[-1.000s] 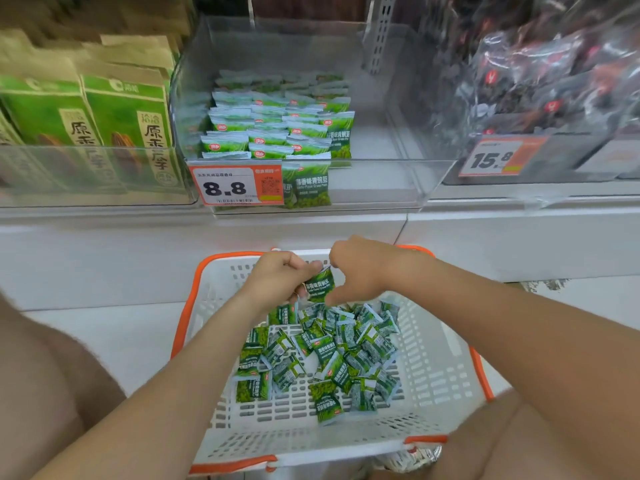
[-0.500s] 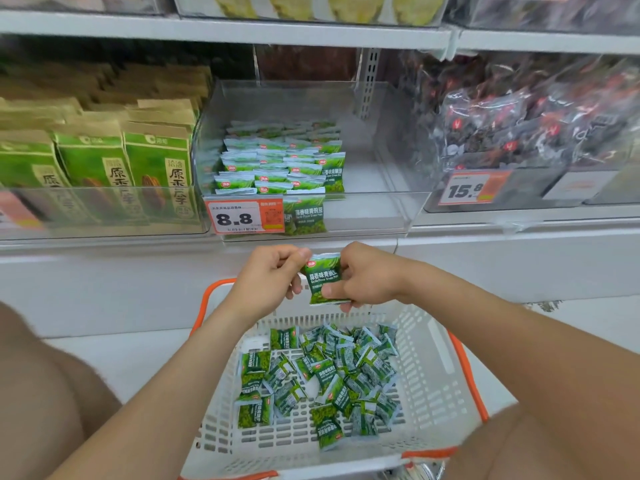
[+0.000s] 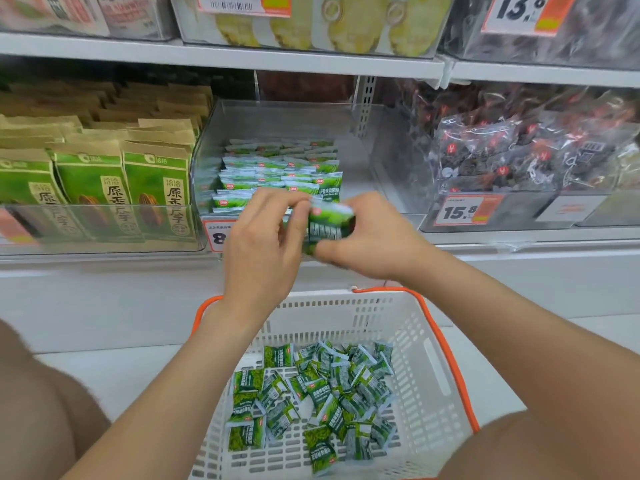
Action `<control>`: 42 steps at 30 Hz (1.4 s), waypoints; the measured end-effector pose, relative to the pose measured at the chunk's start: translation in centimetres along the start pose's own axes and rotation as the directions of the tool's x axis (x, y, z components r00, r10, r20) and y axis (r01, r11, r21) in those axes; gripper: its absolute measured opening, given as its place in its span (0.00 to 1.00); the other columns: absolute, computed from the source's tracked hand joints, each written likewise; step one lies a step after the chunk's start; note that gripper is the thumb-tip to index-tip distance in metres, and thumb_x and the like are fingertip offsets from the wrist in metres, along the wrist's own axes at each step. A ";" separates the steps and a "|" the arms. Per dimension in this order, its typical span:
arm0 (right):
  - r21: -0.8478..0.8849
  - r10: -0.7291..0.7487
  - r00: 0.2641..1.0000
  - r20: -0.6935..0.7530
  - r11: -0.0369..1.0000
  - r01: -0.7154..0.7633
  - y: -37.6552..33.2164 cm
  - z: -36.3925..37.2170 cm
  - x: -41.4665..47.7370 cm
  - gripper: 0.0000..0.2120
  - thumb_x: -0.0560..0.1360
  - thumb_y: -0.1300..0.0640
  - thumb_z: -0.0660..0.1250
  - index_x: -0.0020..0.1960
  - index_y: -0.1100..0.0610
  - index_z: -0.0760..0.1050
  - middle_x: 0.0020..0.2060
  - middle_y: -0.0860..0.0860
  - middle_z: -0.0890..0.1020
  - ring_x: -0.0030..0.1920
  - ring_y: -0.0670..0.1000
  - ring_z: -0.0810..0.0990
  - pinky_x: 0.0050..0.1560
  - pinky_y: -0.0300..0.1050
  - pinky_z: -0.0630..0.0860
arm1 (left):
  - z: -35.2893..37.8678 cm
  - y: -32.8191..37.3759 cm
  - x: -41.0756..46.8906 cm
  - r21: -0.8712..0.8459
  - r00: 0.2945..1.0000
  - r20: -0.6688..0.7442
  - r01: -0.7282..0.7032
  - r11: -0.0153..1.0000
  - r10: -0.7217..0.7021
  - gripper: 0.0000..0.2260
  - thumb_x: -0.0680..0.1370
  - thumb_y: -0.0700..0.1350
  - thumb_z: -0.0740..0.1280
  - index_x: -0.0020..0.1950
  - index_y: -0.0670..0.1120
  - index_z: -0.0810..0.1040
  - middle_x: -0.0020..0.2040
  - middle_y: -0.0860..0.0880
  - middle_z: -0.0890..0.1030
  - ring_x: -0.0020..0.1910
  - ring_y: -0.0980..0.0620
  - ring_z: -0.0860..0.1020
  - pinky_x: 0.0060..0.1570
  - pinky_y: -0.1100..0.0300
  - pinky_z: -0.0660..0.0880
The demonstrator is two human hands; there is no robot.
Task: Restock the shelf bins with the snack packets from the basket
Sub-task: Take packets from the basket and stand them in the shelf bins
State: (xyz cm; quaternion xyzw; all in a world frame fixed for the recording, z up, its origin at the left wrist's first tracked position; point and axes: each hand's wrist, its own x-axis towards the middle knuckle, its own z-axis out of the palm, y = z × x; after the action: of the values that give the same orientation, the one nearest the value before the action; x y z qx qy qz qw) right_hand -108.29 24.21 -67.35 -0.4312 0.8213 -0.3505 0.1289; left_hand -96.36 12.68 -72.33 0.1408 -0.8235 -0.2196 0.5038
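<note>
Hands [image 3: 263, 247] [image 3: 367, 244] pinching packet [image 3: 327, 225] — before bin [image 3: 294, 119]

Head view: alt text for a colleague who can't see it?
The left hand and right hand hold one green snack packet before the clear shelf bin, part filled with matching packets. Below, a white basket holds many more.

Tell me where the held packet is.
Head view, centre: the packet is pinched between the left hand and right hand, in front of the clear bin, above the basket.
</note>
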 end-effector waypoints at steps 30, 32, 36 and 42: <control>-0.355 0.197 0.974 -0.114 0.907 -0.225 3.3 0.1 12.6 0.21 0.68 0.48 0.81 0.48 0.61 0.78 0.47 0.59 0.83 0.49 0.58 0.82 0.48 0.51 0.82 | 0.9 -3.2 0.3 0.358 0.974 0.226 -0.105 0.928 0.023 0.05 0.82 0.47 0.65 0.51 0.51 0.81 0.44 0.57 0.81 0.49 0.49 0.77 0.54 0.51 0.65; -0.393 0.188 0.981 -0.054 0.899 -0.194 3.5 0.2 12.6 0.19 0.70 0.45 0.79 0.46 0.60 0.79 0.42 0.57 0.82 0.45 0.56 0.79 0.47 0.49 0.81 | 0.9 -3.3 0.2 0.351 0.974 0.224 -0.108 0.930 0.028 0.05 0.82 0.47 0.65 0.51 0.51 0.81 0.45 0.57 0.81 0.49 0.49 0.77 0.55 0.51 0.65; -0.364 0.206 0.978 0.025 0.913 -0.183 3.3 -0.8 12.1 0.17 0.73 0.54 0.72 0.51 0.68 0.82 0.47 0.64 0.85 0.44 0.55 0.82 0.55 0.58 0.83 | 0.8 -3.4 0.2 0.336 0.970 0.242 -0.119 0.934 0.036 0.04 0.81 0.46 0.66 0.53 0.52 0.81 0.46 0.57 0.82 0.51 0.49 0.78 0.55 0.52 0.65; -0.415 -0.076 0.980 -0.186 0.910 -0.008 1.2 -1.7 7.6 0.14 0.75 0.62 0.59 0.51 0.60 0.83 0.46 0.60 0.85 0.47 0.63 0.82 0.49 0.59 0.82 | 0.7 -3.6 0.3 0.295 0.966 0.251 -0.136 0.946 0.061 0.09 0.82 0.44 0.66 0.61 0.50 0.82 0.56 0.55 0.83 0.61 0.49 0.79 0.71 0.49 0.63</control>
State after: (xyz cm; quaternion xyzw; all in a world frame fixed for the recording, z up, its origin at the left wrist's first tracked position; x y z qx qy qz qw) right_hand -114.46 19.42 -66.23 -0.4260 0.8779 -0.2120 -0.0538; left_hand -97.02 9.58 -74.22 0.1491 -0.9082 -0.0771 0.3833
